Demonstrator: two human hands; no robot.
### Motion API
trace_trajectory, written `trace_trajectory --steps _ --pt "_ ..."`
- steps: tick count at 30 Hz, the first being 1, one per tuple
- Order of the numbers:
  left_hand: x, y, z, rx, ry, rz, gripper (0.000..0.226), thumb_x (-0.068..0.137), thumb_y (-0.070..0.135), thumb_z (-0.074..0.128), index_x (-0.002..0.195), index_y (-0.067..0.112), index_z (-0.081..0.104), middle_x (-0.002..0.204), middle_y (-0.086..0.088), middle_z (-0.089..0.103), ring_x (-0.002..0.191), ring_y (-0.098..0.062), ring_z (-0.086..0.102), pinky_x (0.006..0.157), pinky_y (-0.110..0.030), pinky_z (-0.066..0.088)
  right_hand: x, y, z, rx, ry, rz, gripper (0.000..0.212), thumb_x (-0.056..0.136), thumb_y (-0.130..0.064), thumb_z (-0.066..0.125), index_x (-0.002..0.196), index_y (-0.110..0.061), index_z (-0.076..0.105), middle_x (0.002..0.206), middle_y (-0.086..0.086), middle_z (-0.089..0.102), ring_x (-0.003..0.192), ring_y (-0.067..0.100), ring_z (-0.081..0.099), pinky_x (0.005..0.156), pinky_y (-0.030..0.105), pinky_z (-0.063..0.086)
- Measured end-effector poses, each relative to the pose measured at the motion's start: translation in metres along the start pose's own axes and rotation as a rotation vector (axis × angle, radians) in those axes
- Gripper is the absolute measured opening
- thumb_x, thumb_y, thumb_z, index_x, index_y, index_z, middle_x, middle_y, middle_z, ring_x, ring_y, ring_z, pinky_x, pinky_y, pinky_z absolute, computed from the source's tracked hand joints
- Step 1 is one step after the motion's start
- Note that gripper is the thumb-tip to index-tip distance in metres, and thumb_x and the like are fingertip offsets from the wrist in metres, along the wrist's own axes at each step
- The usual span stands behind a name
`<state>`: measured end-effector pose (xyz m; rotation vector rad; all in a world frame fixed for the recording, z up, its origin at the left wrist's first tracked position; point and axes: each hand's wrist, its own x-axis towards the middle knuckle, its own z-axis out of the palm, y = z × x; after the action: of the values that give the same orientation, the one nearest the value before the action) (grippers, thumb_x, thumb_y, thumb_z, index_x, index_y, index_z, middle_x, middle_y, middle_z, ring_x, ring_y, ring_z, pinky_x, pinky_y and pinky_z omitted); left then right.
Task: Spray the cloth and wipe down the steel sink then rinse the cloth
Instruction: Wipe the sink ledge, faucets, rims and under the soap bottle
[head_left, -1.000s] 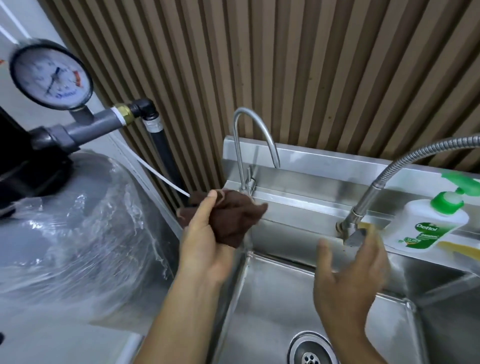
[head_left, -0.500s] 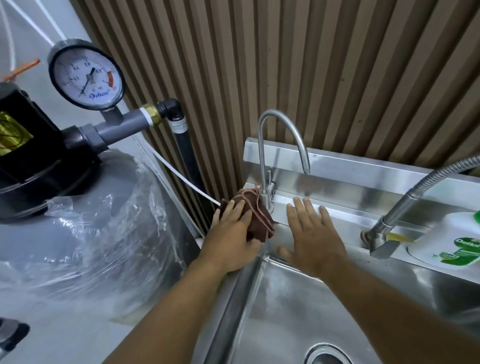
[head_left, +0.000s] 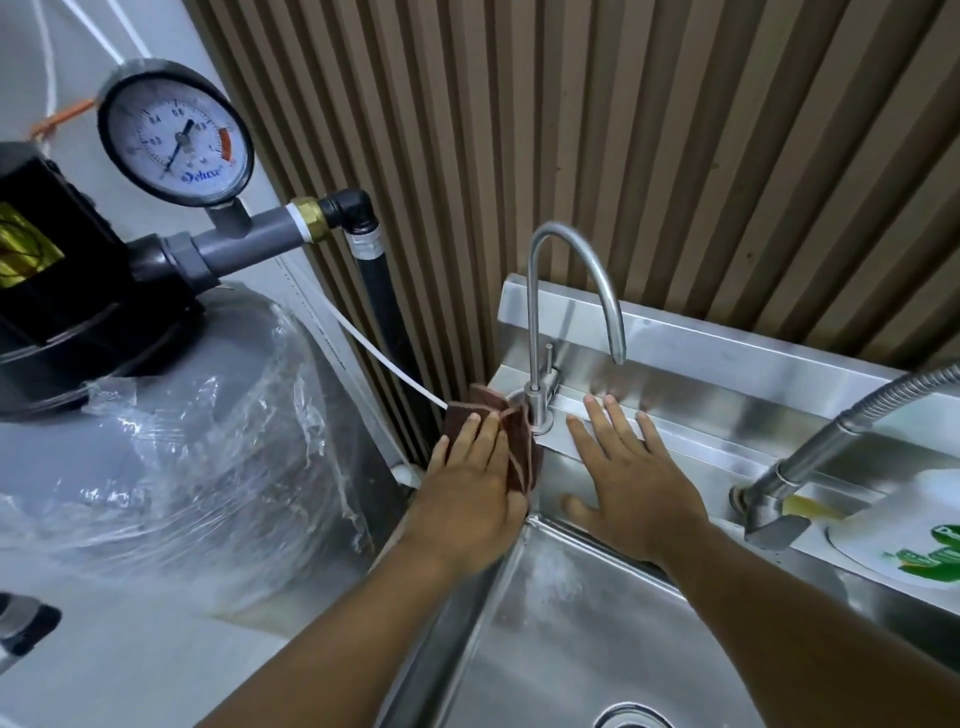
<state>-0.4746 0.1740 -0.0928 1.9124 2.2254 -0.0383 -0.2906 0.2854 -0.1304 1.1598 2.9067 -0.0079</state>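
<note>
Our left hand has brought the cloth down to the back-left corner of the sink and presses it, fingers straight, against the tap base. Our right hand now lies flat, fingers spread, on the ledge. Wiping looks underway; rinsing remains.

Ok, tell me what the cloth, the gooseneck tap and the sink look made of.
Cloth: soft brown fabric, matte, creasing under the left hand; weave unclear.
Gooseneck tap: metal, likely stainless steel, with a brushed dull sheen.
Sink: stainless steel sheet, satin, faintly mirroring the right hand.
</note>
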Motion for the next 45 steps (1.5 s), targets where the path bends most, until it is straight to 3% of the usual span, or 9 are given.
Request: trace_trajectory --steps 4,8,14,23,28,38,45 --pt "-0.026 0.005 0.0 -0.035 0.062 -0.098 0.062 0.104 0.05 0.027 0.156 0.017 0.027 0.168 -0.001 0.014 0.155 -0.018 0.005 0.126 -0.04 0.006 0.001 0.001 0.0 -0.005 0.019 -0.004 0.09 0.086 -0.066 0.03 0.16 -0.016 0.018 0.168 0.013 0.007 0.155 0.03 0.001 0.122 0.049 -0.004" --pt "0.011 0.011 -0.003 -0.012 0.029 -0.107 0.069 0.103 0.04 0.033 0.161 0.013 0.007 0.169 -0.004 0.0 0.155 -0.02 -0.005 0.126 -0.044 0.005 0.001 0.001 0.002 -0.017 0.033 -0.003 0.091 0.083 -0.065 0.04 0.157 -0.014 0.028 0.167 0.014 0.015 0.155 0.031 0.01 0.121 0.049 0.001" --pt "0.071 0.0 -0.017 -0.036 -0.113 -0.016 0.088 0.097 0.051 0.044 0.161 0.013 -0.004 0.166 -0.005 -0.024 0.153 -0.02 -0.019 0.125 -0.043 -0.001 0.001 0.004 0.005 -0.014 0.05 -0.015 0.092 0.085 -0.067 0.037 0.16 -0.017 0.017 0.168 0.013 0.006 0.155 0.03 0.001 0.124 0.051 0.002" --pt "0.008 -0.007 -0.001 0.014 -0.015 0.054 0.081 0.097 0.044 0.047 0.161 0.013 0.009 0.168 -0.008 -0.012 0.154 -0.022 -0.014 0.125 -0.044 -0.002 0.0 0.002 0.005 -0.011 0.059 -0.01 0.087 0.089 -0.06 0.041 0.16 -0.019 0.012 0.169 0.01 -0.001 0.155 0.026 -0.006 0.124 0.05 -0.001" --pt "-0.041 -0.022 0.007 0.058 -0.077 0.027 0.08 0.098 0.049 0.043 0.161 0.02 0.002 0.167 -0.009 -0.02 0.153 -0.025 -0.02 0.125 -0.042 -0.003 0.001 0.001 0.006 -0.019 0.051 0.009 0.086 0.091 -0.059 0.043 0.16 -0.021 0.009 0.169 0.008 -0.004 0.155 0.026 -0.007 0.124 0.051 0.001" --pt "0.071 0.0 -0.007 0.06 -0.12 -0.038 0.104 0.093 0.057 0.05 0.158 0.008 -0.014 0.166 -0.009 -0.022 0.152 -0.026 -0.022 0.125 -0.048 -0.004 0.002 -0.003 0.005 -0.064 0.037 0.056 0.088 0.09 -0.058 0.047 0.16 -0.021 0.007 0.169 0.007 -0.004 0.155 0.024 -0.005 0.123 0.049 -0.002" --pt "-0.036 -0.004 0.012 0.073 -0.014 0.008 0.086 0.098 0.045 0.043 0.16 0.007 -0.005 0.167 -0.012 -0.015 0.154 -0.028 -0.016 0.126 -0.047 0.0 0.002 -0.003 0.004 -0.071 0.032 0.049 0.086 0.092 -0.052 0.051 0.16 -0.021 0.008 0.169 0.008 -0.005 0.155 0.025 -0.004 0.124 0.05 0.0"
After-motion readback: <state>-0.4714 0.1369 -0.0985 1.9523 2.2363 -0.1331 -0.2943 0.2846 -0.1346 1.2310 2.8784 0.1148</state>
